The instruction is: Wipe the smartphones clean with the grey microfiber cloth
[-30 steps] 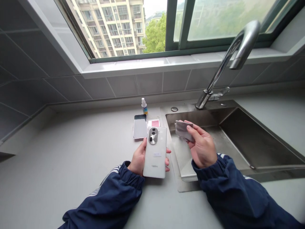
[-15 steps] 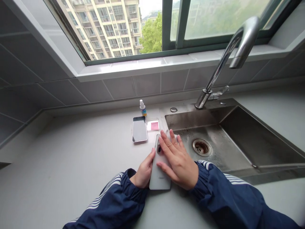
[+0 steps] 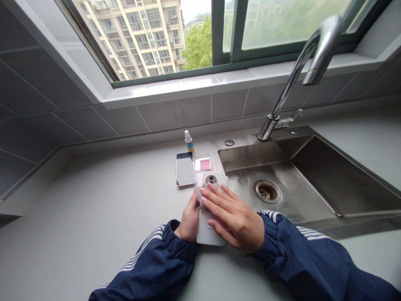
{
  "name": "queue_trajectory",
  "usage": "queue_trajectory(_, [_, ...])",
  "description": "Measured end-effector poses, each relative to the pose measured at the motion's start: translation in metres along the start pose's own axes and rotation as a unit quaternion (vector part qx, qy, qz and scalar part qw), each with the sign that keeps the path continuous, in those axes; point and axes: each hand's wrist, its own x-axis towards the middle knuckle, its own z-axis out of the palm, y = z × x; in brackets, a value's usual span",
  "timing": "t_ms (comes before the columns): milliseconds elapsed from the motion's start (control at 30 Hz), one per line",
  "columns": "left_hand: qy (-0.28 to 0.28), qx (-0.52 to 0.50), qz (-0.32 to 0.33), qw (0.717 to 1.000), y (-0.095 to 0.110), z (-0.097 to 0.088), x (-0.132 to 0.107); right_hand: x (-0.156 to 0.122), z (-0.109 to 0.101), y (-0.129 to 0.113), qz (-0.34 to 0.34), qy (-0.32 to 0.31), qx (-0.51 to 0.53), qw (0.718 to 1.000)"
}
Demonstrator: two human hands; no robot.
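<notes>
A white smartphone lies back side up, its round camera bump at the far end. My left hand grips the phone's left edge. My right hand lies flat across the phone's back, fingers stretched out. Under its fingertips is a thin greyish piece of cloth, mostly covered by the hand. Beyond the phone, a second phone with a dark screen rests face up. Beside it lies a clear case with a pink card. A small white-capped spray bottle stands behind them.
To the right is a steel sink with a drain and a tall curved faucet. The pale countertop spreads to the left. A tiled wall and window ledge run along the back.
My right hand has slid down the phone's back towards me, uncovering the camera bump. The greyish cloth moved with it. My left hand keeps its grip.
</notes>
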Motion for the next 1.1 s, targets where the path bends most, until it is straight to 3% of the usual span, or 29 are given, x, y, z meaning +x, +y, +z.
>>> queue_trajectory(67, [-0.005,-0.02,-0.035,0.999,0.0,-0.003,0.003,-0.001,0.003,-0.001,-0.009,-0.033,0.006,0.999])
queue_trajectory(167, [-0.017,-0.019,-0.034,0.999,0.0,-0.005,0.003,-0.002,0.004,0.0,0.0,-0.066,-0.001,0.998])
queue_trajectory(267, [-0.037,0.01,-0.012,0.999,-0.003,-0.004,0.001,0.002,-0.002,0.01,0.012,-0.073,-0.036,0.997])
queue_trajectory(433, [-0.107,0.051,-0.092,0.989,-0.005,-0.003,-0.003,0.01,-0.008,0.027,0.039,-0.055,-0.071,0.995])
queue_trajectory(600, [-0.016,-0.012,-0.018,1.0,-0.002,0.002,0.0,0.008,0.0,0.02,-0.007,-0.088,-0.015,0.996])
queue_trajectory(733, [-0.015,-0.064,-0.045,0.997,0.001,0.003,0.003,0.002,0.005,0.017,-0.032,-0.117,0.047,0.992])
queue_trajectory(867, [-0.02,-0.059,-0.042,0.997,0.002,0.001,0.004,-0.002,0.005,0.028,-0.031,-0.11,0.051,0.992])
queue_trajectory(967, [-0.043,-0.04,-0.062,0.996,0.002,-0.002,0.003,-0.005,0.004,0.039,0.005,-0.082,0.033,0.996])
queue_trajectory(1100, [-0.127,-0.001,-0.107,0.986,0.001,-0.006,0.002,-0.006,0.001,0.044,0.053,-0.053,0.017,0.997])
